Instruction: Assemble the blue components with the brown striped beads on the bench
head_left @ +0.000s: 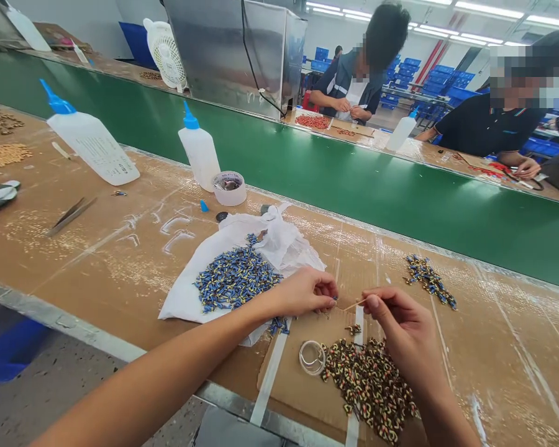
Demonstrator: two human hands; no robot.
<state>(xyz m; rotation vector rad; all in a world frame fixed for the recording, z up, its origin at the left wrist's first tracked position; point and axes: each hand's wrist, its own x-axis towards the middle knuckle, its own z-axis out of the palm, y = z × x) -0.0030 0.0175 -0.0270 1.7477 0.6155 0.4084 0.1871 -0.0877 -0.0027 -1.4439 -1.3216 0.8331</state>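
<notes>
My left hand (pixel 314 290) is closed in a pinch above the cardboard sheet, on a tiny piece mostly hidden by the fingertips. My right hand (pixel 403 316) grips a thin wooden stick (pixel 353 305), its tip pointing at the left fingertips. Below the hands stands a small round clear dish (pixel 312 358). Right beside it spreads a pile of small dark pieces with yellow and red marks (pixel 370 385). Left of my left hand, a heap of small blue and yellow pieces (pixel 235 279) lies on a white plastic bag (pixel 186 298).
A smaller cluster of blue pieces (pixel 431 282) lies at right. White bottles with blue nozzles (pixel 93 146), a tape roll (pixel 229 189) and tweezers (pixel 72 216) are on the bench. Beyond runs a green conveyor belt (pixel 354 186), with two people working across it.
</notes>
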